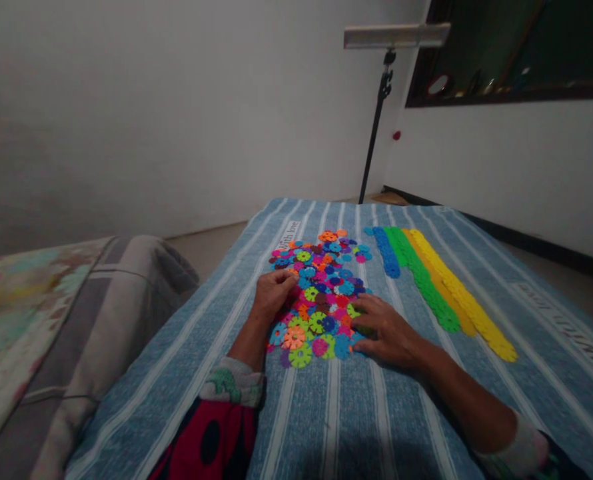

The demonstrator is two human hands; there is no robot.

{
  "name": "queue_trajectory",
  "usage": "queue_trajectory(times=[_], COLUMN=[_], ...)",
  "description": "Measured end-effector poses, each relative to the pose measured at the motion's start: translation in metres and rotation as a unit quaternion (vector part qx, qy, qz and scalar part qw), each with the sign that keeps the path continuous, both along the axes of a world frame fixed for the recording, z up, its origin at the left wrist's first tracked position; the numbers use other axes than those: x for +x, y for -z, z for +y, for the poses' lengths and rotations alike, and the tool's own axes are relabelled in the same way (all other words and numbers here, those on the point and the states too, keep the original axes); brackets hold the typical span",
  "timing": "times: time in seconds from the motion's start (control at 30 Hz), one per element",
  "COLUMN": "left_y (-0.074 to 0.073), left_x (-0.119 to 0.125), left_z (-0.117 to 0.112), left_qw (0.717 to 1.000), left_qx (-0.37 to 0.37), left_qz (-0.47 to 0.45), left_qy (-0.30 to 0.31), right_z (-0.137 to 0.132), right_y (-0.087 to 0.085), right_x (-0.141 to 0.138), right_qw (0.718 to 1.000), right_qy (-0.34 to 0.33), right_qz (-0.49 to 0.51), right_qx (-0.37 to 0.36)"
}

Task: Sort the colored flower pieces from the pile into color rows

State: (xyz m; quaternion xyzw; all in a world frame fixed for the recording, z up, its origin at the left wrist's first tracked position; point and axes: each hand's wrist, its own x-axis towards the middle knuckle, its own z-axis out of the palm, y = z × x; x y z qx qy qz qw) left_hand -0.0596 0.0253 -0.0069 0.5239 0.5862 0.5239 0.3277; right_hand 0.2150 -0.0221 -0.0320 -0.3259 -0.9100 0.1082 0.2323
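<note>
A mixed pile of flower-shaped plastic discs (321,303) in many colours lies on a blue striped cloth (306,427). At the pile's left edge is my left hand (272,292), its thumb and fingers pinched together; whatever may be between the fingertips is hidden. My right hand (389,332) rests at the right edge of the pile with fingers apart, touching discs there. To the right, discs are laid overlapping in single-colour rows: blue (387,253), green (429,287), orange (454,303) and yellow (464,297).
On the left stands something covered with a grey and patterned cloth (141,280), separated from the table by a gap. A black stand (374,133) with a light bar (396,36) rises behind the far edge. A dark window (516,53) is at the upper right.
</note>
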Motion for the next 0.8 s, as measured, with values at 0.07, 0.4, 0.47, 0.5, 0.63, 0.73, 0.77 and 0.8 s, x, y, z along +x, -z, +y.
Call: queue_trajectory(times=[0.07, 0.4, 0.47, 0.5, 0.63, 0.73, 0.77, 0.8], left_y=[0.001, 0.007, 0.008, 0.009, 0.013, 0.016, 0.017, 0.018], left_x=[-0.001, -0.01, -0.012, -0.013, -0.018, -0.024, -0.026, -0.029], left_z=[0.0, 0.005, 0.006, 0.006, 0.007, 0.01, 0.011, 0.012], left_qw=[1.0, 0.999, 0.998, 0.998, 0.994, 0.988, 0.986, 0.983], left_qx=[0.004, 0.013, 0.013, 0.014, 0.014, 0.017, 0.019, 0.021], left_qz=[0.004, 0.015, 0.019, 0.022, 0.031, 0.04, 0.049, 0.058], left_qy=[-0.003, -0.038, -0.051, -0.059, -0.106, -0.149, -0.161, -0.171], right_z=[0.0, 0.003, 0.003, 0.003, 0.003, 0.003, 0.003, 0.003], right_y=[0.006, 0.015, 0.019, 0.021, 0.026, 0.027, 0.027, 0.027], right_x=[0.0, 0.001, 0.001, 0.001, 0.002, 0.003, 0.003, 0.004], right_qw=[1.0, 0.996, 0.993, 0.992, 0.988, 0.987, 0.987, 0.987], right_qy=[0.009, 0.063, 0.079, 0.085, 0.102, 0.106, 0.105, 0.104], right_qz=[0.005, 0.037, 0.048, 0.054, 0.069, 0.068, 0.069, 0.071], right_qx=[0.016, 0.057, 0.071, 0.077, 0.093, 0.098, 0.099, 0.099])
